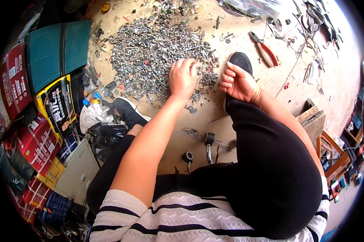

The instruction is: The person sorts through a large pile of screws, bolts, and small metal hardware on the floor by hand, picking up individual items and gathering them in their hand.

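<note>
A broad heap of small metal screws, nuts and other fasteners [139, 57] is spread over the floor in front of me. My left hand [182, 78] is at the heap's right side, back upward and fingers bent down; its fingertips are partly hidden. Over my black shoe [241, 62], my right hand [241, 83] is turned palm up with the fingers curled in. Whether either hand pinches a small piece cannot be made out. A long thin metal rod or bolt [192, 48] lies on top of the heap.
Red-handled diagonal cutters [265, 51] lie beyond my right shoe. Boxes [39, 143] and a teal case [61, 53] line the left side. A black plastic bag [109, 140] sits by my left foot. Black scraps [315, 18] lie far right; wood [313, 122] stands nearer.
</note>
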`<state>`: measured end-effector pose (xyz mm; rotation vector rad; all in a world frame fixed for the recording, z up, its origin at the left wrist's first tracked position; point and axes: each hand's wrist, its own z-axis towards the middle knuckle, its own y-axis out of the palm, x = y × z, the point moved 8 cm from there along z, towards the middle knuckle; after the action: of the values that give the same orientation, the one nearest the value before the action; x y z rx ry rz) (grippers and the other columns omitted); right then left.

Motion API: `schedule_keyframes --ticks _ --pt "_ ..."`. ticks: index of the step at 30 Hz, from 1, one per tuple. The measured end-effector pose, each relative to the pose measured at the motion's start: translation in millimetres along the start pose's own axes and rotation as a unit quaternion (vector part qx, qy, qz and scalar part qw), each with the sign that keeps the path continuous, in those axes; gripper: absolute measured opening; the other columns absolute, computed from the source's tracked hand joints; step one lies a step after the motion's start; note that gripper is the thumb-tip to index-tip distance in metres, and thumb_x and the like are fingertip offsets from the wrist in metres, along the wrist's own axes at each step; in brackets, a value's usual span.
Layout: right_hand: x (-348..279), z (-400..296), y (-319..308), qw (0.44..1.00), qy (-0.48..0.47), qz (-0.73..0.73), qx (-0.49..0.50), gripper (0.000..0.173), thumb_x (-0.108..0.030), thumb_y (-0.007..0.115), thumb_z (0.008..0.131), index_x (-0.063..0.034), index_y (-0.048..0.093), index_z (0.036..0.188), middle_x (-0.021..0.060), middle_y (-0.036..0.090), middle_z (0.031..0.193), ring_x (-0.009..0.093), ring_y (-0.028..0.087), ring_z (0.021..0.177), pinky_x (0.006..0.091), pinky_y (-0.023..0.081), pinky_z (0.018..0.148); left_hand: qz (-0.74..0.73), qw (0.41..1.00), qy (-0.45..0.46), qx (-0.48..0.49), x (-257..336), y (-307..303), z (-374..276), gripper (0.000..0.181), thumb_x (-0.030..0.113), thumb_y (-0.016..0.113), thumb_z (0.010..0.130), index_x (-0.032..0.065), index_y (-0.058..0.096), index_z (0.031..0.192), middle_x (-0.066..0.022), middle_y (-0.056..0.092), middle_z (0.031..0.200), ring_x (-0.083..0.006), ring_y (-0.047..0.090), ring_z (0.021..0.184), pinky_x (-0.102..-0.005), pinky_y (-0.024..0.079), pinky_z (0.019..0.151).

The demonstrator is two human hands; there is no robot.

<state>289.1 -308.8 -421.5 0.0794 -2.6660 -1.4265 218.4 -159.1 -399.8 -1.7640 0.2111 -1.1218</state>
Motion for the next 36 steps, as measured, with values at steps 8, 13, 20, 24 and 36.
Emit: schedule_keyframes --ticks 8,13,20,24,36 --pt "0.3 0.0 0.0 0.999 -0.003 -0.013 0.045 0.038 -0.035 0.042 0.100 -0.0155 0.039 0.068 -0.0014 0.039 0.063 0.015 0.041 0.063 0.0288 0.039 0.066 0.033 0.999 -0.012 -0.003 9.7 8.3 20.2 0.011 0.013 0.070 0.077 0.0094 0.066 0.087 -0.0077 0.062 0.088 -0.0289 0.059 0.088 -0.0387 0.048 0.078" --pt "2.7 0.7 1.2 0.999 -0.001 -0.015 0.034 0.036 -0.036 0.043 0.100 -0.0153 0.039 0.070 -0.0011 0.041 0.068 0.015 0.043 0.067 0.0286 0.039 0.066 0.030 0.999 0.010 -0.003 13.4 13.4 18.4 0.010 0.013 0.070 0.077 0.0115 0.067 0.087 -0.0066 0.061 0.087 -0.0280 0.060 0.087 -0.0387 0.048 0.078" --pt "0.6 0.7 -4.4 0.999 -0.011 -0.008 0.044 0.030 -0.033 0.045 0.099 -0.0132 0.047 0.077 0.0011 0.052 0.077 0.016 0.052 0.074 0.0286 0.044 0.071 0.055 0.998 0.004 -0.043 16.8 20.2 22.8 0.011 0.013 0.071 0.076 0.0120 0.068 0.086 -0.0060 0.061 0.089 -0.0274 0.060 0.087 -0.0387 0.049 0.076" --pt "-1.5 0.5 -6.2 0.999 -0.015 -0.016 0.036 0.027 -0.032 0.045 0.099 -0.0120 0.051 0.082 0.0030 0.058 0.084 0.016 0.058 0.079 0.0280 0.047 0.074 0.069 0.997 0.006 -0.043 18.7 21.2 23.4 0.014 0.014 0.073 0.074 0.0113 0.067 0.087 -0.0062 0.061 0.090 -0.0274 0.061 0.087 -0.0391 0.049 0.076" --pt "-1.7 1.1 -13.5 0.997 -0.024 -0.057 0.050 0.026 -0.034 0.048 0.098 -0.0108 0.057 0.095 0.0062 0.064 0.103 0.017 0.060 0.097 0.0281 0.046 0.082 -0.252 0.945 -0.201 -0.062 -7.6 36.2 6.7 0.010 0.011 0.066 0.084 0.0074 0.060 0.092 -0.0060 0.060 0.088 -0.0181 0.061 0.071 -0.0301 0.049 0.064"
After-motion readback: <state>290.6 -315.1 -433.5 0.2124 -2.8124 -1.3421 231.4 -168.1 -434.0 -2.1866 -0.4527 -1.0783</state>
